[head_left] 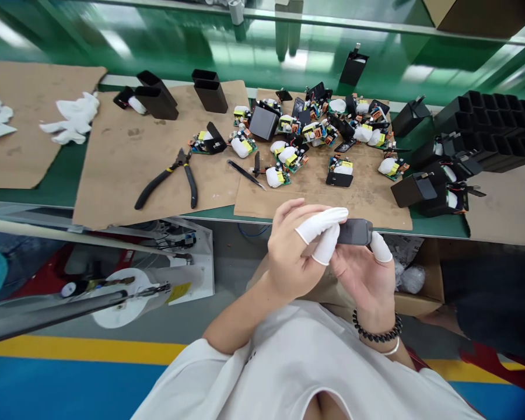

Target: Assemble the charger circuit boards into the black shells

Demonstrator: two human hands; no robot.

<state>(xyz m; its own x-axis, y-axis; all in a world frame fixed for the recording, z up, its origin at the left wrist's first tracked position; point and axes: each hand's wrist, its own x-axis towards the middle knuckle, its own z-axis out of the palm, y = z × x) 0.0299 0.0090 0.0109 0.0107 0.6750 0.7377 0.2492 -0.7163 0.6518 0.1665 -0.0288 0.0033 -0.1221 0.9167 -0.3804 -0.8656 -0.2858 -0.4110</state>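
Just in front of the bench edge, both hands hold one black plastic adapter case [354, 231]. My left hand [300, 248] pinches its left end with thumb and forefinger, both in white finger cots. At the case's right end, my right hand [367, 268] grips it, with a white cot on the finger seen there. Part of the case is hidden behind the left fingers. Beyond the hands, several small circuit boards [315, 133] with white and yellow parts lie on cardboard [280, 204]. Tweezers [247, 174] rest left of the nearest board.
Black-handled cutting pliers [168, 178] lie open on the left cardboard. Empty black cases [210, 91] stand behind them. Stacked black cases [490, 125] fill the bench's right side. White gloves [72, 118] lie far left. Below the bench at right is a carton [433, 280] with plastic bags.
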